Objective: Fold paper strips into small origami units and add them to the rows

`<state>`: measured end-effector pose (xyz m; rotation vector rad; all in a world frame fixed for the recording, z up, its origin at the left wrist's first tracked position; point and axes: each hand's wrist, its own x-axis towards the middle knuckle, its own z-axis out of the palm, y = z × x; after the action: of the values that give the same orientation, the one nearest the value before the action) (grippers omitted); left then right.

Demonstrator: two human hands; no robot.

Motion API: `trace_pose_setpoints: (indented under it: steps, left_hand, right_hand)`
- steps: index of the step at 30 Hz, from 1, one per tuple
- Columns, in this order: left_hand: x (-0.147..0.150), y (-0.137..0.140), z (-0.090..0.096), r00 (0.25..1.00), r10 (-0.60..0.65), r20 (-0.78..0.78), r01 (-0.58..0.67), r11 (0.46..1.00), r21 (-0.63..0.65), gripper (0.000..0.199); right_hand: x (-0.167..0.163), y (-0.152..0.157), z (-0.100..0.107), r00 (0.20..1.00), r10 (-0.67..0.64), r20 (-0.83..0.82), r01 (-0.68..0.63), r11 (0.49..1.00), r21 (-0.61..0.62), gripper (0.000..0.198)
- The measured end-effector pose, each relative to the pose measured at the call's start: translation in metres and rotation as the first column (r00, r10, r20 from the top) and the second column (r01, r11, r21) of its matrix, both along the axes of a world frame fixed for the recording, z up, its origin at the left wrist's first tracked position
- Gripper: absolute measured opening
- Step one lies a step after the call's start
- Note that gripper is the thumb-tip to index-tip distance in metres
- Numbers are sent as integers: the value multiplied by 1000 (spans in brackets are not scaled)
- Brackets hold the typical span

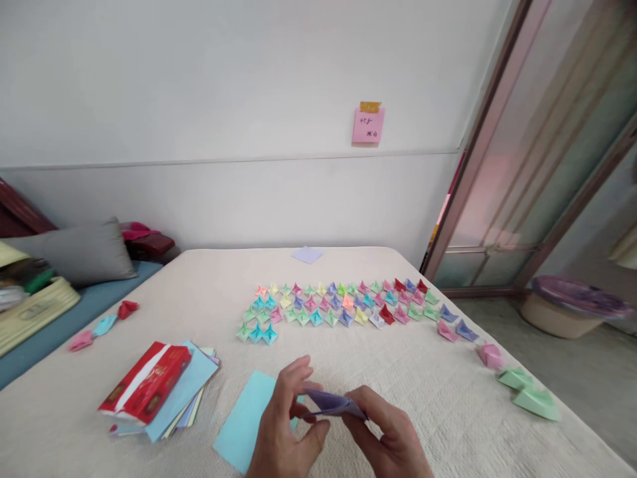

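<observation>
Between my two hands, above the near part of the table, is a piece of folded purple paper (329, 402), its layers spread apart into a pocket. My left hand (288, 425) grips its left end with thumb and fingers. The right end is pinched by my right hand (385, 431). Under and beside my left hand lies a flat light-blue sheet (243, 418), partly covered by it. Beyond my hands stand rows of small folded paper boats (316, 317) in many colours.
A red tissue pack (154, 382) rests on a stack of coloured paper (189, 405) at left. Folded pieces (104, 325) lie along the left edge, green ones (537, 401) near the right edge. A lilac sheet (307, 255) lies at the back. A bin (572, 309) stands right.
</observation>
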<state>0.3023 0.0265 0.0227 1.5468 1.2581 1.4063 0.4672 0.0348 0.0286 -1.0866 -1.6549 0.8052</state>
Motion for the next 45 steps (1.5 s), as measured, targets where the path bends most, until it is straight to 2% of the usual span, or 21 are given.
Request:
trace_pose_setpoints:
  steps: [3, 5, 9, 12, 15, 19, 23, 26, 28, 30, 32, 35, 38, 40, 43, 45]
  left_hand:
    - [-2, -4, 2, 994, -13, -106, 44, 955, 292, 45]
    - [-4, -5, 3, 981, -3, -193, 75, 928, 366, 38]
    - [-4, -6, 4, 957, 64, -282, 46, 929, 366, 22]
    - [-3, -6, 4, 953, 108, -283, 2, 932, 364, 16]
    - [-4, -6, 5, 955, 116, -271, -3, 923, 385, 18]
    - [-8, -3, 9, 976, 44, -215, 38, 931, 364, 17]
    - [-13, 0, 14, 984, -40, -172, 87, 958, 274, 12]
    - [-16, 1, 15, 979, -80, -187, 129, 955, 269, 16]
    - [-18, 2, 14, 966, -117, -231, 180, 944, 276, 21]
    - [-19, 2, 13, 940, -181, -289, 261, 927, 270, 26]
    - [-18, 2, 14, 936, -229, -267, 291, 931, 222, 30]
    - [-17, 3, 20, 950, -281, -137, 292, 955, 61, 33]
    - [-16, 3, 27, 912, -387, -134, 372, 920, -124, 17]
    - [-15, 4, 29, 900, -434, -30, 415, 876, -245, 8]
    - [-11, 7, 23, 887, -407, 219, 461, 812, -359, 16]
    - [-8, 9, 17, 877, -362, 315, 466, 799, -380, 20]
  right_hand:
    - [2, -1, 4, 998, 16, 62, -18, 999, 34, 15]
    - [2, -1, 3, 998, 8, 69, -11, 999, 53, 12]
    - [1, -1, -3, 999, -47, 8, 46, 997, 65, 8]
    - [2, -2, -7, 997, -82, -15, 82, 996, 40, 26]
    - [3, -3, -8, 998, -59, -37, 61, 998, 31, 45]
    - [4, -4, -7, 997, -50, -58, 56, 991, 118, 50]
    - [8, -2, -2, 997, 82, -13, -76, 958, 277, 48]
    - [11, 1, 3, 978, 196, 74, -209, 928, 310, 49]
    - [12, 2, 6, 970, 233, 67, -242, 937, 253, 49]
    - [11, 2, 9, 961, 270, 55, -275, 952, 133, 46]
    - [10, 2, 12, 950, 308, 53, -309, 951, 11, 38]
    - [8, 3, 16, 935, 353, 11, -351, 933, -79, 28]
    - [7, 2, 18, 922, 361, -139, -382, 906, -181, 20]
    - [5, 1, 17, 911, 320, -261, -391, 871, -297, 14]
    - [3, 0, 10, 902, 224, -368, -381, 815, -437, 13]
    - [2, 3, 3, 893, 172, -417, -376, 793, -479, 16]
